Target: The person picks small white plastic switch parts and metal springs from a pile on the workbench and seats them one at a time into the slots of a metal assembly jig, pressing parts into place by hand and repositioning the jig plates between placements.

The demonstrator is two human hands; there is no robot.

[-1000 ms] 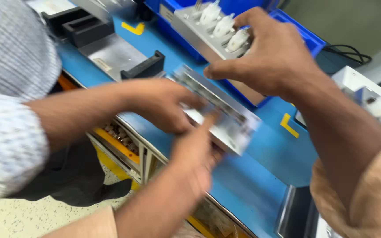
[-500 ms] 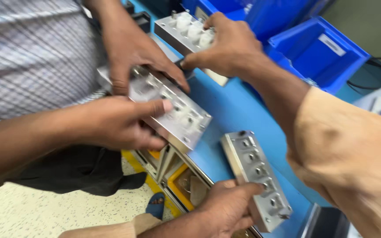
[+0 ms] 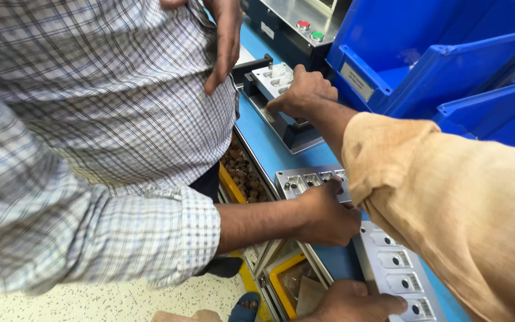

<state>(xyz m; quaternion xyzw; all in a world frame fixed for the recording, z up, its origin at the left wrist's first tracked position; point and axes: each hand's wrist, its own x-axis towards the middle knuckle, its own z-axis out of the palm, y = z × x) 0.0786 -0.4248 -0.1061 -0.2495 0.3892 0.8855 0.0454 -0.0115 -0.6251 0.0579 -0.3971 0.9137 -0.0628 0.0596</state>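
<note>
At the far end of the blue bench point(image 3: 269, 152), the person's right hand point(image 3: 302, 92), reaching out from a tan sleeve point(image 3: 448, 197), is curled closed over the near edge of a grey metal fixture plate with white fittings point(image 3: 272, 77), which sits on a dark steel base plate point(image 3: 296, 134) beside a black block point(image 3: 251, 65). The person's left hand point(image 3: 353, 304), low at the bottom edge of the view, lies with fingers spread along the near side of a long silver metal tray with a row of rectangular pockets point(image 3: 397, 268); it presses against the tray's edge, though whether it actually grips it cannot be told. Just beyond that tray, touching or nearly touching its end, lies a second silver pocketed tray point(image 3: 305, 179), and a co-worker's hand point(image 3: 326, 214), coming from a checked shirt sleeve point(image 3: 174, 238), is closed over its near edge. The co-worker's other hand point(image 3: 227, 36) hangs loosely open against the checked shirt. Behind the fixture stands a dark machine housing with a red and a green button point(image 3: 308, 30), and to the right are large blue plastic bins point(image 3: 424, 59). Below the bench edge, a yellow-rimmed drawer of small brown parts point(image 3: 242, 173) is open.
</note>
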